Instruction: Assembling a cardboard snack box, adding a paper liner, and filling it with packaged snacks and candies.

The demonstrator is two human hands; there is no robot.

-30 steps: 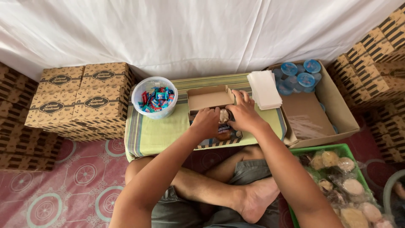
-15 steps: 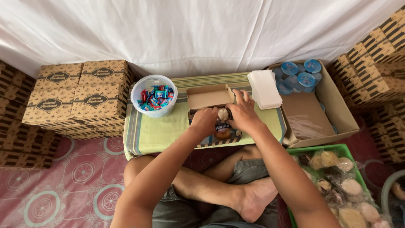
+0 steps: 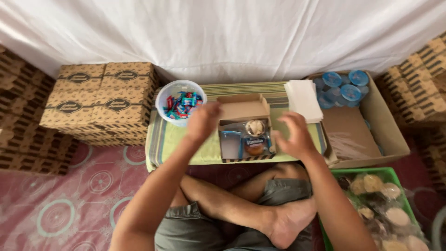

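Hands either side of small open cardboard box (image 3: 243,122) on striped green cloth (image 3: 179,139); left hand (image 3: 203,121) blurred, loosely curled, holding nothing, just beside bowl of wrapped sweets (image 3: 179,103); right hand (image 3: 292,135) spread open and empty, near stack of white napkins (image 3: 303,100). Inside box: blue-lidded cup, packaged snack and round pastry. Beyond, larger carton (image 3: 388,125) with blue-lidded cups; green crate of wrapped cakes (image 3: 389,174) at lower right

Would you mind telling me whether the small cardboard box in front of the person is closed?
No, the small cardboard box stands open, lid flap raised, with wrapped snacks visible inside.
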